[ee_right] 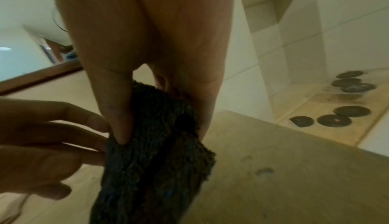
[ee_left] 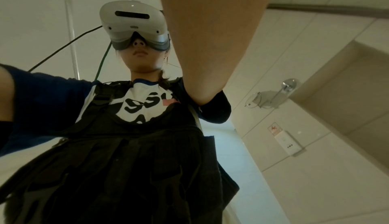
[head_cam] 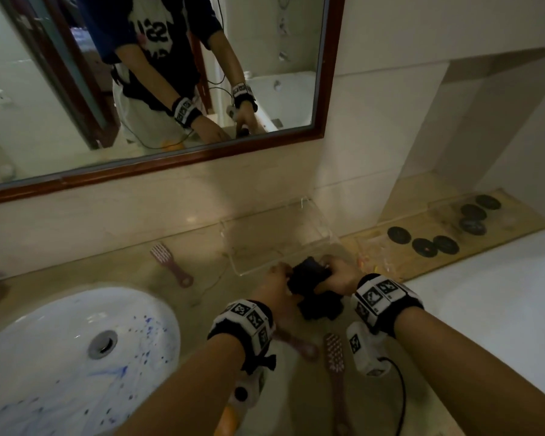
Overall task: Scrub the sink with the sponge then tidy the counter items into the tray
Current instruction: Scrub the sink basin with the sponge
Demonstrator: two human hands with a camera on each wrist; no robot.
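- We see both hands meeting over the beige counter (head_cam: 114,265), just in front of the clear tray (head_cam: 277,234).
- Our right hand (head_cam: 337,276) grips a dark towelling cloth (head_cam: 312,287); in the right wrist view its thumb and fingers (ee_right: 118,111) pinch the top of the cloth (ee_right: 155,144), which hangs down from them.
- Our left hand (head_cam: 274,287) reaches the cloth from the left; its fingers (ee_right: 63,127) lie nearly straight, and their tips touch the cloth's edge without curling round it.
- The tray stands against the back wall below the mirror (head_cam: 158,83), and we cannot make out anything inside it.
- The white sink (head_cam: 60,357) sits at the left, with blue specks and smears on its bowl near the drain (head_cam: 103,343).
- One pink brush (head_cam: 170,264) lies on the counter between sink and tray; another pink brush (head_cam: 335,357) lies nearer to us, between our wrists.
- Something orange (head_cam: 227,420) shows under the left forearm; we cannot tell what it is.
- Dark round discs (head_cam: 434,243) lie on the ledge to the right.
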